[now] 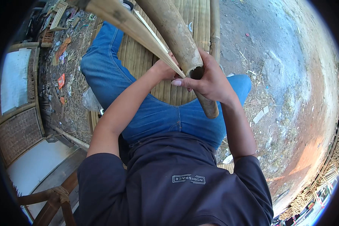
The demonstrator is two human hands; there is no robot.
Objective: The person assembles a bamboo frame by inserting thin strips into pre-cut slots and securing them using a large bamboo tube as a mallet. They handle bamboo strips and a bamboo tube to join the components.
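A thick brown bamboo pole (173, 30) slants down from the top, and its hollow cut end sits over my lap. My right hand (211, 81) wraps around that end, thumb across the front. Below the hand a short brown round piece (210, 108) sticks out; I cannot tell whether it belongs to the pole or is a tool handle. A paler split bamboo length (120, 19) runs from the upper left to a thin tip near the pole's end. My left hand (162, 69), partly hidden behind it, grips this split piece. I sit in blue jeans and a dark shirt.
Under my legs is a slatted bamboo bench (194, 17). Bare dirt ground (290, 75) with scraps lies to the right, litter and straw (64, 67) to the left. White panels (15, 79) and a wooden chair frame (51, 199) are at the left. Stacked bamboo poles (327, 169) are at the lower right.
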